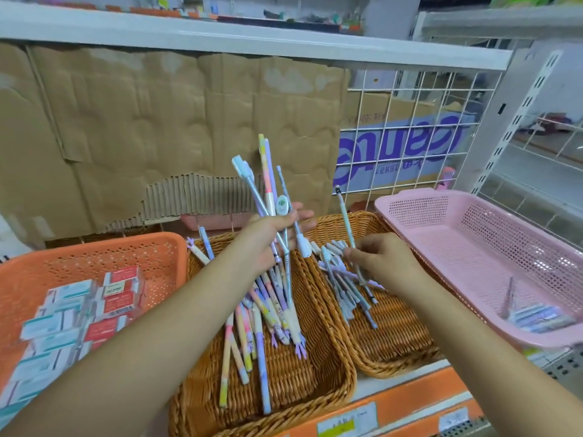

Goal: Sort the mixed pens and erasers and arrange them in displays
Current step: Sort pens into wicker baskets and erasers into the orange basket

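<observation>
My left hand [268, 236] grips a bunch of pastel pens [268, 181] that fans upward above the left wicker basket [195, 402]. More pastel pens [249, 335] lie loose in that basket. My right hand [383, 260] pinches one thin light-blue pen [345, 222], held nearly upright over the right wicker basket [400, 342]. A small heap of pens [342, 288] lies in that basket under the hand. Boxed erasers [79, 316], teal and red, fill the orange plastic basket [94, 250] at the left.
A pink plastic basket [473, 247] on the right holds a few pens [539, 316] in its near corner. Torn cardboard [176, 130] and a white wire grid [419, 99] back the shelf. A white shelf [252, 36] hangs overhead. Price labels [347, 421] line the orange front edge.
</observation>
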